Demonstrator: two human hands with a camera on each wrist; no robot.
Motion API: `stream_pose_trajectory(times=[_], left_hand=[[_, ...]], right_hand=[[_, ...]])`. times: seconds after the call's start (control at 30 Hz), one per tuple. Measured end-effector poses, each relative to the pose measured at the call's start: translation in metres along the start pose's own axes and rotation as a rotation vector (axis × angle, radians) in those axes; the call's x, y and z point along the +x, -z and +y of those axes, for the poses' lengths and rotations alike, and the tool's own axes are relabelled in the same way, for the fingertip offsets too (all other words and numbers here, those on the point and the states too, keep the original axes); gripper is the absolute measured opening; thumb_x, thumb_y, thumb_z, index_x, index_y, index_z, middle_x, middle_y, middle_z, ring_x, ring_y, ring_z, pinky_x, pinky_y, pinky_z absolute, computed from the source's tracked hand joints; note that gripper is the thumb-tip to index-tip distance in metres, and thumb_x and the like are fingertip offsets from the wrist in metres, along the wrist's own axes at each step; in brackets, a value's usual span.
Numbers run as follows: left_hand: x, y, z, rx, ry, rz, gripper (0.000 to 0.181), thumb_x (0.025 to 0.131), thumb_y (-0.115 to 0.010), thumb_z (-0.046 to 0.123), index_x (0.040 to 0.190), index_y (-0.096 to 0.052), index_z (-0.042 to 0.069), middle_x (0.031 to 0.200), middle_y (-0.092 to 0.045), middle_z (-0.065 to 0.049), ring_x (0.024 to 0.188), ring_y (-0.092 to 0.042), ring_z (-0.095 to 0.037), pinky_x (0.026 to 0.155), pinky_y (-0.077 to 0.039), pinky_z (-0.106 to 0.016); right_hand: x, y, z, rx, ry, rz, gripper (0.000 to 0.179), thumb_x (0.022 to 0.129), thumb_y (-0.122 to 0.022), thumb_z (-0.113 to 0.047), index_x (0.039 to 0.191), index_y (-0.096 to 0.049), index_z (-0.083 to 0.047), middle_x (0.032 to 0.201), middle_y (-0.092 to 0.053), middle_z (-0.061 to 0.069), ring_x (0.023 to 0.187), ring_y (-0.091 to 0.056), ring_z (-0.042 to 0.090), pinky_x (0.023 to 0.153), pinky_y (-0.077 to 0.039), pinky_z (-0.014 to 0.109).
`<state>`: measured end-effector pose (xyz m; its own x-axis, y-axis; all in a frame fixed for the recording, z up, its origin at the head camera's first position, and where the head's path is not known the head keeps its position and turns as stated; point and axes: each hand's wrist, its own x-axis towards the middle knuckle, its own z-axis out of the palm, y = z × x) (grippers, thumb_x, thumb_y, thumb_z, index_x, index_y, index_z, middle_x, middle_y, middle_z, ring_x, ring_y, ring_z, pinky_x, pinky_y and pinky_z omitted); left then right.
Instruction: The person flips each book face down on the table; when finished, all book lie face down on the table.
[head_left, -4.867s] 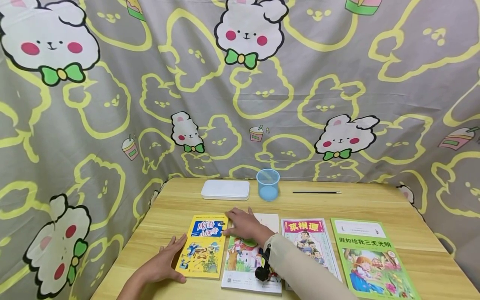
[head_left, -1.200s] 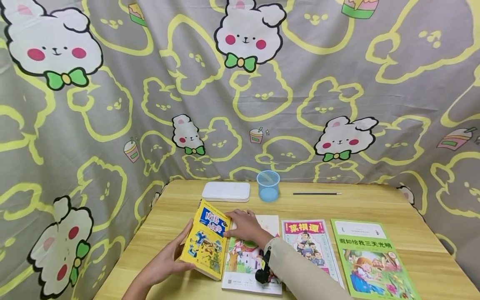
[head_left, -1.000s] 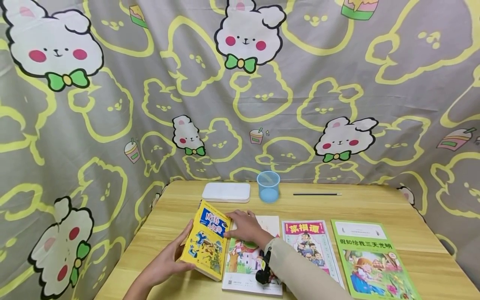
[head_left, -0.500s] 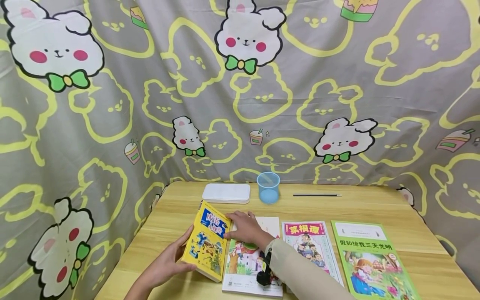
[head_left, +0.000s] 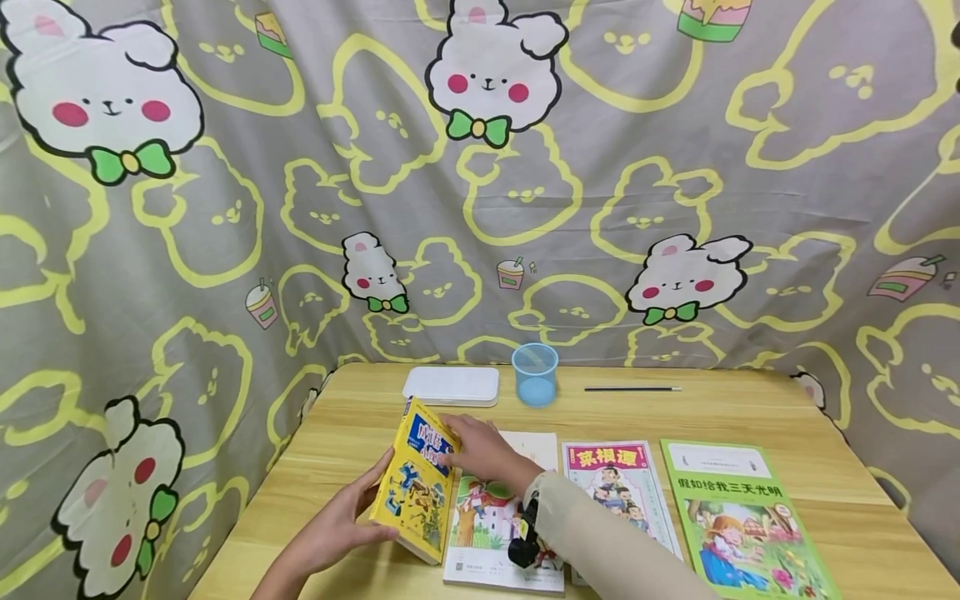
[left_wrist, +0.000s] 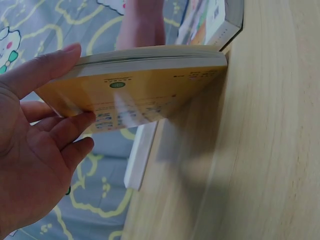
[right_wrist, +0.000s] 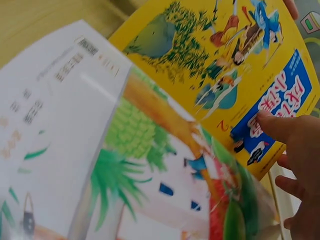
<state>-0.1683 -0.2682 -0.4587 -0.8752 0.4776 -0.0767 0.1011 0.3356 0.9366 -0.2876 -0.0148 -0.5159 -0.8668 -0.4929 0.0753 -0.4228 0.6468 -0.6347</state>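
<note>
A yellow paperback book point(head_left: 412, 500) stands tilted, its left side raised and its right edge low, beside a white picture-cover book point(head_left: 480, 562). Along the raised side, my left hand point(head_left: 330, 529) grips it, thumb on the front and fingers behind. The left wrist view shows those fingers point(left_wrist: 75, 127) against the back cover and the book's low edge at the tabletop. My right hand point(head_left: 491, 454) holds the upper right corner. In the right wrist view its thumb point(right_wrist: 275, 125) presses the blue title panel, and the other fingers lie beyond the top edge.
To the right lie a pink-bordered book point(head_left: 607, 475), partly under the right sleeve point(head_left: 600, 533), and a green book point(head_left: 738, 508). A white case point(head_left: 450, 385), a blue mesh cup point(head_left: 536, 375) and a thin dark stick point(head_left: 632, 388) line the back of the wooden table.
The yellow book lay flat at first; its left side has since been lifted by the left hand. Just now it tilts a little more, and the right thumb has shifted left onto the cover.
</note>
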Motion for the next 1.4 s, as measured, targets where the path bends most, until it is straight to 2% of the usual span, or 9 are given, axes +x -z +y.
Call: stream_pose_trajectory(times=[0.07,0.13,0.4,0.57,0.67,0.87,1.07,1.4], left_hand=[[0.000,0.000,0.001,0.001,-0.007,-0.002,0.112,0.086,-0.083,0.013,0.166,-0.005,0.005,0.171,-0.006,-0.024,0.145,-0.037,-0.048,0.104,-0.035,-0.009],[0.000,-0.001,0.001,0.002,-0.015,-0.006,0.112,0.086,-0.083,0.013,0.166,-0.004,0.005,0.170,-0.006,-0.024,0.145,-0.036,-0.048,0.105,-0.036,-0.010],[0.002,-0.004,0.002,0.020,-0.037,-0.005,0.112,0.085,-0.084,0.015,0.166,-0.006,0.006,0.171,-0.006,-0.022,0.149,-0.030,-0.049,0.106,-0.031,-0.006],[0.004,-0.006,0.003,0.044,-0.056,-0.003,0.111,0.086,-0.084,0.015,0.166,-0.008,0.008,0.171,-0.005,-0.020,0.152,-0.023,-0.047,0.108,-0.027,-0.006],[0.004,-0.007,0.003,0.042,-0.065,-0.003,0.110,0.086,-0.083,0.014,0.167,-0.009,0.010,0.172,-0.005,-0.019,0.151,-0.024,-0.048,0.108,-0.027,-0.007],[0.005,-0.010,0.003,0.036,-0.095,-0.020,0.108,0.087,-0.082,0.013,0.167,-0.010,0.013,0.172,-0.006,-0.017,0.149,-0.030,-0.046,0.109,-0.030,-0.010],[0.005,-0.013,0.003,0.033,-0.116,-0.026,0.105,0.089,-0.081,0.012,0.167,-0.011,0.017,0.172,-0.006,-0.016,0.149,-0.032,-0.045,0.110,-0.032,-0.012],[0.005,-0.013,0.003,0.050,-0.130,-0.008,0.104,0.088,-0.081,0.012,0.167,-0.015,0.017,0.172,-0.007,-0.013,0.150,-0.026,-0.043,0.110,-0.030,-0.011]], right_hand=[[0.002,0.003,-0.005,0.035,0.005,-0.001,0.082,0.095,-0.072,-0.048,0.163,-0.034,-0.022,0.153,-0.051,0.004,0.133,-0.055,0.024,0.111,-0.045,0.050],[0.003,0.006,-0.010,0.081,0.011,-0.008,0.083,0.095,-0.072,-0.047,0.164,-0.032,-0.022,0.155,-0.049,0.005,0.128,-0.058,0.022,0.103,-0.052,0.044],[0.002,0.025,-0.035,0.253,0.016,-0.030,0.082,0.097,-0.070,-0.046,0.165,-0.027,-0.031,0.156,-0.046,0.010,0.129,-0.058,0.026,0.098,-0.054,0.039],[0.005,0.031,-0.043,0.338,0.017,-0.055,0.080,0.099,-0.065,-0.050,0.165,-0.024,-0.031,0.158,-0.043,0.014,0.118,-0.067,0.026,0.088,-0.058,0.035],[0.007,0.034,-0.046,0.347,0.014,-0.044,0.079,0.100,-0.061,-0.054,0.165,-0.025,-0.029,0.158,-0.044,0.015,0.122,-0.065,0.028,0.092,-0.058,0.039],[0.007,0.038,-0.051,0.323,0.007,-0.015,0.085,0.098,-0.061,-0.060,0.166,-0.024,-0.025,0.159,-0.044,0.014,0.141,-0.048,0.034,0.109,-0.048,0.051],[0.008,0.039,-0.053,0.349,0.010,-0.020,0.088,0.095,-0.068,-0.055,0.165,-0.026,-0.022,0.160,-0.043,0.014,0.140,-0.050,0.034,0.107,-0.050,0.050],[0.008,0.039,-0.054,0.364,0.018,-0.016,0.085,0.096,-0.069,-0.049,0.165,-0.026,-0.022,0.160,-0.043,0.015,0.140,-0.050,0.034,0.109,-0.048,0.052]])
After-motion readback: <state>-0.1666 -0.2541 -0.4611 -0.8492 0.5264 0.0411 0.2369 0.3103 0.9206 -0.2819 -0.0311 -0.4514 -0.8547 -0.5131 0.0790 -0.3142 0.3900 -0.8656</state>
